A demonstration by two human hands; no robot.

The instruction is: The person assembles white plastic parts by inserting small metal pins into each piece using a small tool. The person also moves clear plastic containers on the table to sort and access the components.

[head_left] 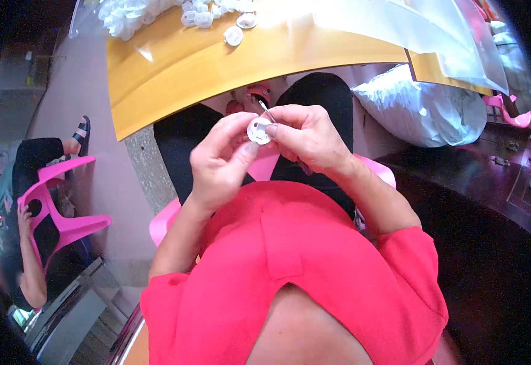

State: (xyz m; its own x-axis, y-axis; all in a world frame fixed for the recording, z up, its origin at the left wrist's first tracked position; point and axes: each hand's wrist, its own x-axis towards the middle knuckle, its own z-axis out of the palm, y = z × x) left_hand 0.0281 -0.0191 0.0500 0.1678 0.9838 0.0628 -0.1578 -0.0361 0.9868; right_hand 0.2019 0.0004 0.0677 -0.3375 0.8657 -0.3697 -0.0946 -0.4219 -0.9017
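Above my lap, in front of the table edge, my left hand (220, 155) pinches a small round white plastic part (257, 136) between thumb and fingers. The part has a slot-like opening in its face. My right hand (311, 137) is closed around a slim metal tool (264, 108), whose narrow end sticks up past the fingertips. Its thumb rests at the right edge of the white part. Most of the tool is hidden in the fingers, so its exact kind does not show.
On the yellow table (174, 79) lie two similar round parts (233, 36) and a heap of white plastic pieces (133, 17). A translucent plastic bin (411, 36) covers its right side. A stuffed white sack (423, 109) stands beyond my knees. Another person sits left on a pink chair (65, 225).
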